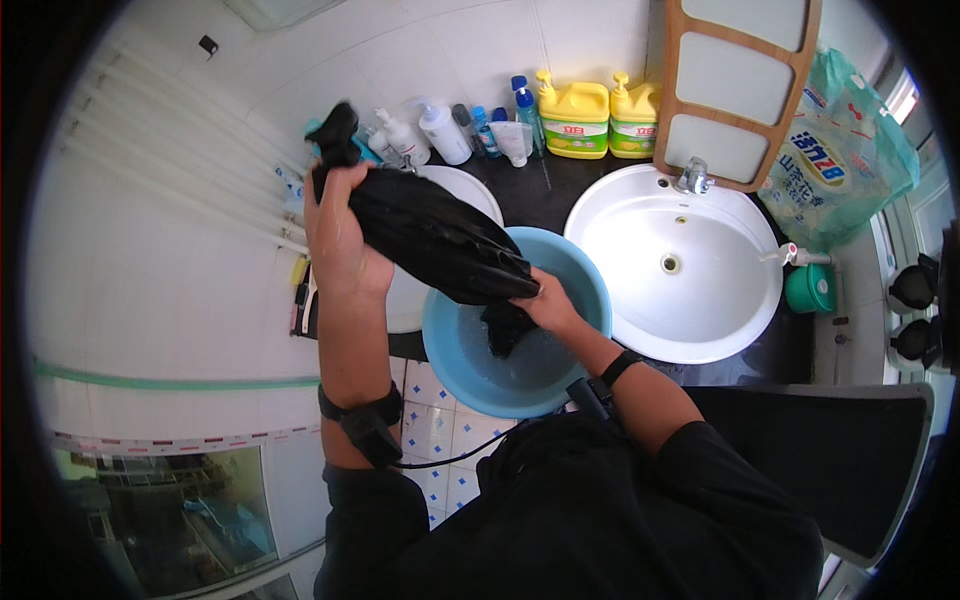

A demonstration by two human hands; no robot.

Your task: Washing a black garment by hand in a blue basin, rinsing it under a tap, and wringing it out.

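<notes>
"Dark counter (550, 185), white wall (440, 50). With the blue basin (440, 350) as the clock's centre, what's nearest?"

"Right hand (543, 302), over the basin, fingers clamped on one end of the black cloth (435, 230) (a dark bunch (507, 328) hangs beneath, over cloudy water (555, 350))."

"And the left hand (345, 240)?"

"At ten o'clock, fingers closed round the cloth's other end; the cloth stretches between both hands and pokes out above the left."

"Farther off?"

"White sink (740, 260) at two, second sink (402, 305), partly hidden, at ten, bottles (445, 132) at eleven, yellow pump jugs (574, 108) at one."
</notes>
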